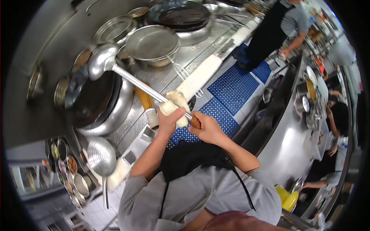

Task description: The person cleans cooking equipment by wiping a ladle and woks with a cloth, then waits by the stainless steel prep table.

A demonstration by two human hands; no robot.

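Observation:
A long metal ladle (133, 80) slants across the middle of the head view, its bowl above the stove by the black wok (94, 104). My right hand (210, 129) is closed round its brown wooden handle end. Just ahead of it, my left hand (169, 121) grips a cream-white cloth (179, 102) folded about the ladle's shaft. The palm side of both hands is hidden. A bamboo brush (145, 99) lies close to my left hand, and a wire-handled strainer (153, 43) rests over a pot farther back.
A perforated skimmer (101, 158) is at the lower left, near several small ingredient bowls (80, 184). Another large wok (179, 15) sits at the back. Blue mats (235, 86) cover the floor. A co-worker in a black apron (269, 34) stands ahead; a steel counter (283, 142) runs along the right.

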